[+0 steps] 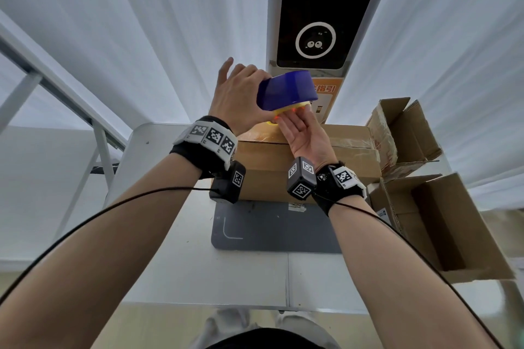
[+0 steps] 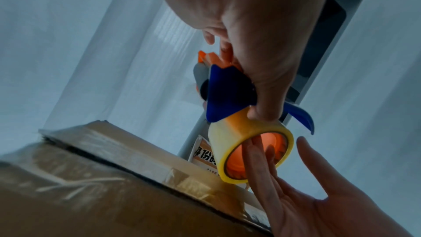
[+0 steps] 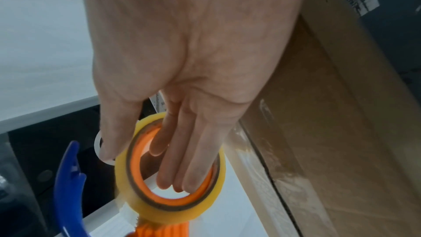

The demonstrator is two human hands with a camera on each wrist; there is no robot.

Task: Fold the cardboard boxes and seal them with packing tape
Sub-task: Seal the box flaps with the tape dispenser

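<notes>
My left hand grips a tape dispenser with a blue guard and an orange body, held in the air above the far edge of a closed cardboard box. Its yellowish tape roll faces my right hand. That hand's straight fingers reach into the roll's orange core, and its thumb stays outside the roll. Clear tape lies along the box's top seam.
Two open cardboard boxes stand at the right of the white table. The closed box sits on a grey mat. A kiosk with a dark screen rises behind, and white curtains hang all around.
</notes>
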